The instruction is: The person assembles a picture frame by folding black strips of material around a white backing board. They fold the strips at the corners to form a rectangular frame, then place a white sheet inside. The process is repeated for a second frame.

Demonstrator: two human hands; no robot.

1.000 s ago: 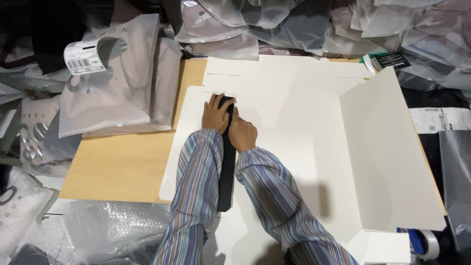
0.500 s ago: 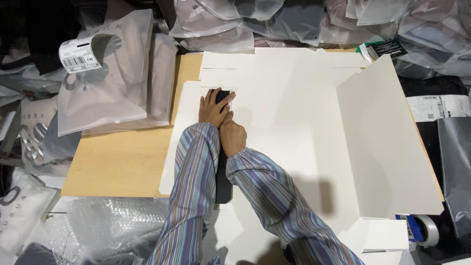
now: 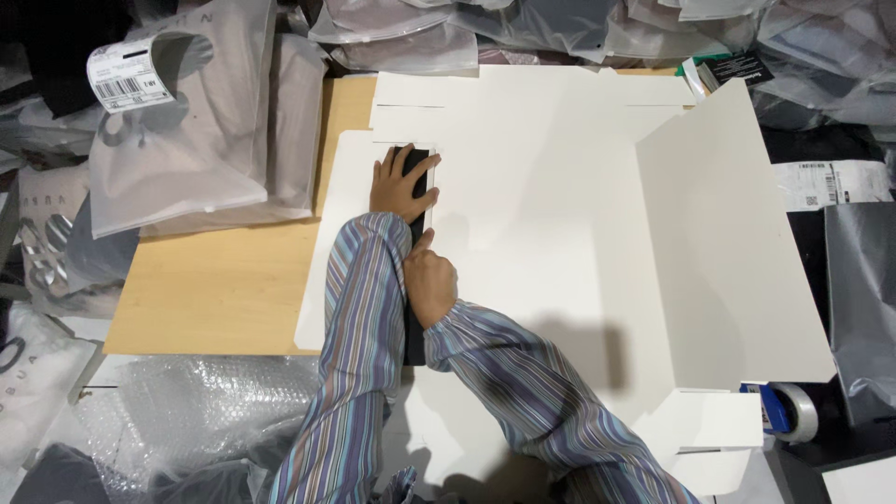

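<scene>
Change since a second ago: both hands have slid apart along the black strip; the right hand has drawn back toward the body while the left stays at the strip's far end.
Bubble wrap (image 3: 177,411): nearest, lying below the table's front edge at the left, clear of the work.
Right hand (image 3: 431,285): loosely curled, forefinger stretched out and pressing on the black strip (image 3: 417,201) near its middle; it grasps nothing.
Left hand (image 3: 399,185): flat, fingers spread, palm down on the far end of the strip, pinning it rather than gripping it.
Black strip: lies lengthwise on the left part of the white cardboard sheet (image 3: 541,215), running from the left hand back under the striped sleeves; its near end is hidden by the arms.
Cardboard sheet: spread flat over the wooden table (image 3: 215,289), its right flap (image 3: 728,243) standing tilted up.
Risk, strip: with only pressure holding it, I judge that uneven rubbing could let it skew or wrinkle off its line.
Risk, sheet: it overhangs the table toward the body, so a hard push there could bend or shift it.
Tape roll (image 3: 789,411): at the right by the sheet's corner.
Plastic bags (image 3: 187,140): heaped at the far left and along the back, close enough to slide onto the sheet.
</scene>
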